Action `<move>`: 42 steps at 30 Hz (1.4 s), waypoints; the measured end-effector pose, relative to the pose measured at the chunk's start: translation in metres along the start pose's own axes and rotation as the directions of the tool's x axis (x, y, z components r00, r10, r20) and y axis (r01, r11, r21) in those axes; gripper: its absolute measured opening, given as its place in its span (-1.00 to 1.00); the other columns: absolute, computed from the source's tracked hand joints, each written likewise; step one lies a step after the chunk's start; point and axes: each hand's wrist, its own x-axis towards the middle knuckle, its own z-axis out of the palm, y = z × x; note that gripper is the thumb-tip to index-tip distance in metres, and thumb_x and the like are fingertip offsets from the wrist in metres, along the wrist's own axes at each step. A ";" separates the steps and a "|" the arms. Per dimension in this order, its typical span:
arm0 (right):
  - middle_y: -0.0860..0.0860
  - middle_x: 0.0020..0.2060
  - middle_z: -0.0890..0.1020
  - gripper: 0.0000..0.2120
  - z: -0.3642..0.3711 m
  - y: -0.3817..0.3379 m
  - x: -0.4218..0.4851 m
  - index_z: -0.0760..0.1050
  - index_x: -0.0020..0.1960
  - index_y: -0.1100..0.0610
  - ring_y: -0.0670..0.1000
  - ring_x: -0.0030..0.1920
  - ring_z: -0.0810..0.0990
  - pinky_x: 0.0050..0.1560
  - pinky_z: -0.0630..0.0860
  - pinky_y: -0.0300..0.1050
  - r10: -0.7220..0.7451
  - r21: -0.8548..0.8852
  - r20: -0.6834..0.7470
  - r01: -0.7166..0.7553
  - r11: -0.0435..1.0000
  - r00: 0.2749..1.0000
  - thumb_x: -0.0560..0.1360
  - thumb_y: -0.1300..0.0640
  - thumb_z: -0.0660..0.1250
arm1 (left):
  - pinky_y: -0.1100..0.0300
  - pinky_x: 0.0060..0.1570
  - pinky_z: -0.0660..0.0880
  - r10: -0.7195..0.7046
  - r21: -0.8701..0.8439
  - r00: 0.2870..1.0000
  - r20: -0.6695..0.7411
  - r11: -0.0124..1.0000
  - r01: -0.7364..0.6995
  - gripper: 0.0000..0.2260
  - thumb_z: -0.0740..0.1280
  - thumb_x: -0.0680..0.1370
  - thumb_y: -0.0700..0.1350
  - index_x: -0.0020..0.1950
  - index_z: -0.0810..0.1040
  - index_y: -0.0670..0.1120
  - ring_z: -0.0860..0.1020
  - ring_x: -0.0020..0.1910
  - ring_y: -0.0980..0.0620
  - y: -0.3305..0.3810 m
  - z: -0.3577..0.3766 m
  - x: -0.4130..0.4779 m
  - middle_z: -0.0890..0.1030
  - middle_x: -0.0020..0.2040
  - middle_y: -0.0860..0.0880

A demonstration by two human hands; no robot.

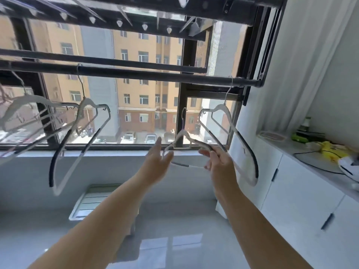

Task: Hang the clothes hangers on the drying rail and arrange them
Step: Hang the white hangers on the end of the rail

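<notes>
A dark drying rail (155,74) runs across the window at head height. From it hang a white hanger with dark grips on the left (77,140), another on the far right (233,136) and blurred ones at the far left (25,113). My right hand (219,162) grips the right shoulder of a loose white hanger (181,138), held below the rail with its hook up. Beside that hanger's left end my left hand (158,160) is open with straight fingers; whether it touches the hanger is unclear.
A second, higher rack with clips (120,23) sits above the rail. A white cabinet (303,191) along the right wall carries a bottle, yellow items and a cable. A white curtain (310,55) hangs at the right. The window sill (97,153) lies below.
</notes>
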 end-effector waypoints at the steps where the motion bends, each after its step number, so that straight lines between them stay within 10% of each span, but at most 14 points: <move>1: -0.09 -0.17 0.65 -0.74 -0.002 0.011 -0.008 0.51 0.07 0.17 -0.20 -0.53 0.34 -0.34 0.40 -0.33 0.031 0.032 -0.013 -0.030 0.999 0.999 0.59 0.26 0.05 | 0.10 0.44 0.01 -0.072 0.061 0.997 -0.009 0.996 0.073 -0.44 0.16 0.59 -0.07 0.49 -0.04 -0.14 0.08 0.48 -0.08 -0.019 -0.009 -0.001 0.08 0.51 -0.13; 8: 0.06 -0.24 0.64 -0.72 -0.003 0.062 -0.036 0.53 0.04 0.26 -0.15 -0.50 0.35 -0.39 0.38 -0.34 0.234 0.176 0.076 -0.245 0.953 0.969 0.60 0.26 0.04 | -0.09 0.45 -0.09 -0.383 0.395 0.907 -0.176 0.817 0.421 -0.38 0.14 0.57 0.09 0.50 -0.11 -0.05 -0.07 0.48 -0.23 -0.113 -0.069 -0.010 -0.03 0.52 -0.16; 14: 0.01 -0.27 0.64 -0.73 -0.015 0.072 -0.029 0.56 0.02 0.20 -0.07 -0.35 0.40 -0.18 0.38 -0.23 0.234 0.191 0.117 -0.253 0.948 0.965 0.60 0.21 0.08 | -0.12 0.35 0.20 -0.291 0.454 0.951 -0.108 0.836 0.308 -0.81 0.20 0.55 0.05 0.11 0.49 0.07 0.41 0.25 -0.15 -0.141 -0.094 -0.032 0.56 0.16 -0.03; 18: -0.05 -0.23 0.59 -0.76 -0.017 0.087 -0.029 0.53 0.04 0.14 -0.01 -0.22 0.48 -0.12 0.38 -0.18 0.054 -0.186 0.039 -0.046 0.981 0.998 0.59 0.17 0.09 | 0.02 0.04 0.41 -0.284 0.350 0.958 0.026 0.901 0.258 -0.83 0.24 0.55 -0.08 -0.23 0.51 -0.02 0.55 -0.06 -0.09 -0.135 -0.099 -0.054 0.58 -0.16 0.00; 23: 0.17 0.17 0.50 -0.60 0.004 0.113 -0.044 0.46 0.24 0.20 0.19 0.22 0.41 0.22 0.17 -0.20 -0.104 -0.635 0.084 0.133 0.761 0.991 0.45 0.17 0.11 | 0.05 -0.14 0.51 -0.344 0.294 0.938 0.048 0.902 0.316 -0.77 0.20 0.57 -0.19 -0.29 0.45 -0.03 0.53 -0.32 -0.02 -0.150 -0.083 -0.079 0.58 -0.32 -0.02; 28: 0.09 0.17 0.48 -0.68 0.048 0.099 -0.099 0.48 0.20 0.13 0.07 0.27 0.37 0.24 0.10 -0.30 -0.032 -0.555 0.364 0.245 0.795 0.931 0.46 0.31 0.27 | 0.03 -0.18 0.45 -0.433 0.112 0.901 0.024 0.897 0.428 -0.75 0.16 0.58 -0.23 -0.30 0.41 -0.07 0.43 -0.38 -0.04 -0.155 -0.064 -0.089 0.50 -0.36 -0.08; 35: -0.12 0.35 0.35 -0.48 0.083 0.076 -0.173 0.20 0.43 0.03 -0.10 0.37 0.29 0.35 0.20 -0.27 0.246 -0.483 0.637 0.129 0.866 0.731 0.52 0.02 0.27 | 0.22 -0.33 0.33 -0.530 -0.349 0.848 -0.010 0.797 0.494 -0.79 0.10 0.52 -0.33 0.07 0.42 -0.13 0.39 -0.35 0.05 -0.118 -0.027 -0.082 0.48 -0.29 -0.06; 42: -0.35 0.13 0.43 -0.60 0.078 0.051 -0.181 0.15 0.34 -0.27 -0.30 0.19 0.40 0.12 0.28 -0.45 0.136 -0.404 0.550 0.120 0.907 0.824 0.59 0.07 0.12 | 0.21 -0.30 0.28 -0.577 -0.624 0.816 -0.030 0.648 0.435 -0.78 0.05 0.53 -0.35 0.10 0.32 -0.13 0.36 -0.30 0.06 -0.066 -0.013 -0.075 0.43 -0.22 -0.06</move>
